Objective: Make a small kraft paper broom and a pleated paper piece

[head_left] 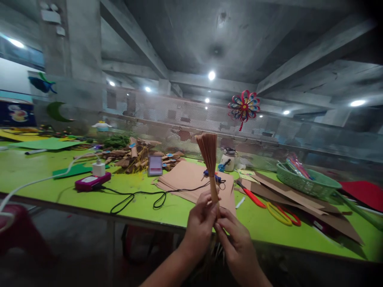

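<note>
A small brown paper broom stands nearly upright before me, its fringed head fanned out at the top and its rolled handle pointing down. My left hand is closed round the handle, thumb and fingers pinching it. Just below and to the right, my right hand pinches the lower end of the same handle. Both sets of fingertips almost meet there. Thin pale strands hang blurred beneath the hands. Behind the broom lies a stack of brown kraft paper, with a blue glue gun on it.
On the green table are a purple power strip with a black cable, a pile of brown paper rolls, a red-handled cutter, yellow-handled scissors, cardboard sheets, a white jar and a green basket.
</note>
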A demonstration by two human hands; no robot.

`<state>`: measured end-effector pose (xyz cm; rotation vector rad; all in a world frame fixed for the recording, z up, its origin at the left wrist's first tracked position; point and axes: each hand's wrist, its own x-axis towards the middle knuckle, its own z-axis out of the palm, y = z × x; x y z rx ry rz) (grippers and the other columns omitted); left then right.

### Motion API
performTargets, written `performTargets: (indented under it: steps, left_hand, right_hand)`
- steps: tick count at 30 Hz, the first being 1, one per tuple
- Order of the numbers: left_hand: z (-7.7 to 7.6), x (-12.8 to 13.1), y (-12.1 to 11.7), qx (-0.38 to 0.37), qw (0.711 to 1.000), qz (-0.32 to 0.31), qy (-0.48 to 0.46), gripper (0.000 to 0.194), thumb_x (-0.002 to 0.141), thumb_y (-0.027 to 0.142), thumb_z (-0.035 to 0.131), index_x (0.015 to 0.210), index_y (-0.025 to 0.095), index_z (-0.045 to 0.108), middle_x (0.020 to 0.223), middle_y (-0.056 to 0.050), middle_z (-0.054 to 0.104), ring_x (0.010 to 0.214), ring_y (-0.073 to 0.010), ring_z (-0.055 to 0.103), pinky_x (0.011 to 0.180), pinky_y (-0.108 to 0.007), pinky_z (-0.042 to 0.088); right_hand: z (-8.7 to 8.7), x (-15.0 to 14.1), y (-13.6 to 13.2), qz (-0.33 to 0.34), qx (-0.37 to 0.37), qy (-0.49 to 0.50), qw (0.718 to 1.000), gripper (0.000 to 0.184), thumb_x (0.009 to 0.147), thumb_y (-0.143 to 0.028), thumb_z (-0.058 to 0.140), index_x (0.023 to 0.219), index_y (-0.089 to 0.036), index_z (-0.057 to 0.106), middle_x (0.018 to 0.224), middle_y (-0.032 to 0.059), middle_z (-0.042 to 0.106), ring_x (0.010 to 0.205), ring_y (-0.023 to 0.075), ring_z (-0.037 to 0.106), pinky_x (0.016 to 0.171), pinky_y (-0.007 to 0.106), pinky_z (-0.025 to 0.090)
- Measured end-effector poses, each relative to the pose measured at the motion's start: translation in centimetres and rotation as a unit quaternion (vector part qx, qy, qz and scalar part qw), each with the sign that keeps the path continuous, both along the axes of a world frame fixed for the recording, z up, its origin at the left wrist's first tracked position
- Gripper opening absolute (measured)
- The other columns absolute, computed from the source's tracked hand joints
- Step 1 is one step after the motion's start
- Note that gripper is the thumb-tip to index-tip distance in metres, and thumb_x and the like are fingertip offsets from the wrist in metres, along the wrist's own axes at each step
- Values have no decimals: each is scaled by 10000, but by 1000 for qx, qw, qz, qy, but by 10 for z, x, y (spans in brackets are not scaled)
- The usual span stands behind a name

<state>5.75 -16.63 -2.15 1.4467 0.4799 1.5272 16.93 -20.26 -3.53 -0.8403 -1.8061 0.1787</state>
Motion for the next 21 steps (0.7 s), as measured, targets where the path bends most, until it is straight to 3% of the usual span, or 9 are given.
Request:
performTargets:
  steps: [5,8,12,14,17,21]
  left_hand:
    - [9,-17,9,46,995,13,88,164,840,219,540,972,180,630,1122,-82,607,1016,-214,560,818,-302,439]
    - [18,-36,20,79,989,25,122,181,728,100,572,887,178,609,1018,-52,629,965,-195,543,782,-279,390]
    - [26,-50,27,-4,996,-42,73,270,747,161,603,1002,197,522,734,17,585,713,-139,532,690,-262,384]
    - [29,-55,26,-48,993,-64,92,307,760,239,634,1046,176,539,623,48,511,599,-116,484,618,-243,370]
    - [34,-67,18,-47,982,-37,181,211,808,315,593,902,133,649,548,47,465,527,-97,434,574,-232,342]
    - [27,-79,1,2,969,31,246,294,882,358,499,1030,172,671,473,54,493,506,-99,466,656,-242,373]
  right_hand:
    - [-1,11,-3,-19,-5,-8,1000,164,892,-137,497,900,-207,645,968,62,626,946,162,597,845,222,459]
    - [1,18,-8,-11,-33,-27,999,163,895,-151,496,853,-195,647,961,69,632,952,168,611,818,217,468]
    - [1,25,-12,-7,-42,-40,998,176,900,-163,486,861,-191,656,999,77,642,970,171,622,829,220,470]
    - [-1,28,-12,-9,-46,-45,998,186,905,-173,479,869,-192,661,1010,78,645,986,174,621,842,224,467]
    - [-8,33,-7,-35,-53,-30,998,196,908,-199,481,851,-191,667,1009,82,651,995,180,621,849,230,467]
    - [-15,35,3,-72,-63,3,995,197,896,-243,516,808,-191,684,965,83,674,946,186,638,819,232,480]
